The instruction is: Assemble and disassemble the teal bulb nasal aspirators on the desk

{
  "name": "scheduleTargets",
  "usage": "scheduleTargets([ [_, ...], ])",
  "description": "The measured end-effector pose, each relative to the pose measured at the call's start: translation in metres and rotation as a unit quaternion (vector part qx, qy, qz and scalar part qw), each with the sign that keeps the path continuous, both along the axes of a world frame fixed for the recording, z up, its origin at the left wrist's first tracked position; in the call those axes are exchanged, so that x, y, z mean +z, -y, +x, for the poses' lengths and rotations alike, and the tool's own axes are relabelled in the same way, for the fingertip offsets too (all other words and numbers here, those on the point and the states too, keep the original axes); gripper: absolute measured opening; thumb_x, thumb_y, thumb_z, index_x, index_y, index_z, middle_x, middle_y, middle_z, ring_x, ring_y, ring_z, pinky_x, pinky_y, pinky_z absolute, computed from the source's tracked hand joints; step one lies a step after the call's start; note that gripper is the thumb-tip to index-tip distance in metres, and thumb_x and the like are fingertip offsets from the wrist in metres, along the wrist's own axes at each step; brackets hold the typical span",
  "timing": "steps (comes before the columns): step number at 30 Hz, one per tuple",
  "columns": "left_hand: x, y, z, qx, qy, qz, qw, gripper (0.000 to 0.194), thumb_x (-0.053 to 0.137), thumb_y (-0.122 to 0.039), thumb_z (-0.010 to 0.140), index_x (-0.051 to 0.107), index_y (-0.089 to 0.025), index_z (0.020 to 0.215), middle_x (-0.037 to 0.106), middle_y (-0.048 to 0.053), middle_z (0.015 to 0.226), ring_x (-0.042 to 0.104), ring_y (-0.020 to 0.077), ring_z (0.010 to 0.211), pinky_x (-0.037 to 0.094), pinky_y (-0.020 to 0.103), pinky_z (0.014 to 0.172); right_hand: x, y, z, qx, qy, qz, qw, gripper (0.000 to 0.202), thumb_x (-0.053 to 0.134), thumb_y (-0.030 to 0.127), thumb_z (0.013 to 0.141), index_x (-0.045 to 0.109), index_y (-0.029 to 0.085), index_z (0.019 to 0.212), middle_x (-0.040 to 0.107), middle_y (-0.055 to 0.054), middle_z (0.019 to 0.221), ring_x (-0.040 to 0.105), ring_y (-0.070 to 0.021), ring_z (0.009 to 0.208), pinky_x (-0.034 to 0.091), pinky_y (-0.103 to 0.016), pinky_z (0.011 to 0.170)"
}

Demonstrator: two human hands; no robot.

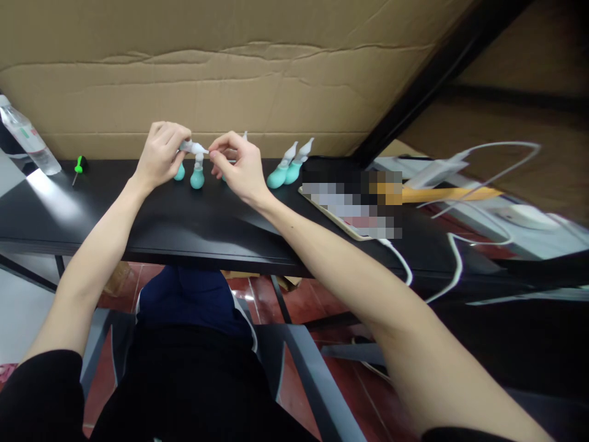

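The black shirt (193, 380) filled the bottom center and lower left of the frame, with dark blue trousers (184, 294) just above it and the gray chair's armrests (313, 380) on either side.

At upper left of center, the left hand (159, 153) was closed around a pale nozzle piece (197, 148), its narrow tip aimed toward the right of the frame. The right hand (242, 166) had its thumb and forefinger pinched at that tip, its other fingers curled. The nozzle piece was held above the black table (161, 215), over an upright teal bulb (197, 178) with a whitish neck. Another teal bulb (179, 172) showed partly beneath the left hand, and more teal showed behind the right hand.

Just right of center, two teal bulbs with white nozzles (277, 177) leaned side by side. Right of them lay a pixelated phone-like device (343, 212) with a white cable (401, 259) at its lower end. At far left stood a tilted clear bottle (31, 138), with a green-handled tool (80, 166) near it. Cardboard (207, 80) spanned the top.
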State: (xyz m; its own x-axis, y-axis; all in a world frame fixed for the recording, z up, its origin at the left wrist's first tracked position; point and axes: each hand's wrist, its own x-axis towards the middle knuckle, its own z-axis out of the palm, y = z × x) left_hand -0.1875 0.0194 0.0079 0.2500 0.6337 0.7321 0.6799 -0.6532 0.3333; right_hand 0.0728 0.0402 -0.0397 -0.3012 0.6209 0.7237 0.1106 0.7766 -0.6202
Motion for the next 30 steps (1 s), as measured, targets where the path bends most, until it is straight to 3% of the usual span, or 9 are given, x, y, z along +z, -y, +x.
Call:
scheduleTargets([
  [14, -0.003, 0.001, 0.003, -0.04, -0.14, 0.078, 0.986, 0.016, 0.072, -0.037, 0.107, 0.072, -0.03, 0.121, 0.082, 0.009, 0.13, 0.077, 0.0398, 0.143, 0.051, 0.072, 0.141, 0.009, 0.001, 0.007, -0.069, 0.096, 0.152, 0.981, 0.022, 0.067, 0.046, 0.11, 0.062, 0.028, 0.097, 0.071, -0.005, 0.093, 0.069, -0.0274, 0.09, 0.066, -0.051, 0.094],
  [23, 0.006, 0.016, 0.015, -0.025, -0.065, -0.022, 0.997, 0.022, 0.087, -0.042, 0.1, 0.075, -0.028, 0.113, 0.079, 0.01, 0.124, 0.073, 0.0478, 0.151, 0.035, 0.077, 0.152, 0.017, 0.012, 0.012, -0.094, 0.154, 0.09, 0.979, 0.017, 0.07, 0.044, 0.108, 0.075, 0.028, 0.11, 0.071, -0.011, 0.098, 0.072, -0.039, 0.105, 0.063, -0.069, 0.111],
  [30, 0.001, 0.008, -0.014, 0.037, 0.02, 0.03, 0.999, 0.045, 0.084, -0.069, 0.106, 0.074, -0.029, 0.124, 0.077, 0.014, 0.136, 0.068, 0.0461, 0.156, 0.044, 0.073, 0.147, 0.011, 0.007, 0.013, -0.091, 0.113, 0.067, 0.987, 0.02, 0.067, 0.047, 0.109, 0.074, 0.029, 0.106, 0.071, -0.009, 0.09, 0.072, -0.0363, 0.095, 0.067, -0.066, 0.101],
])
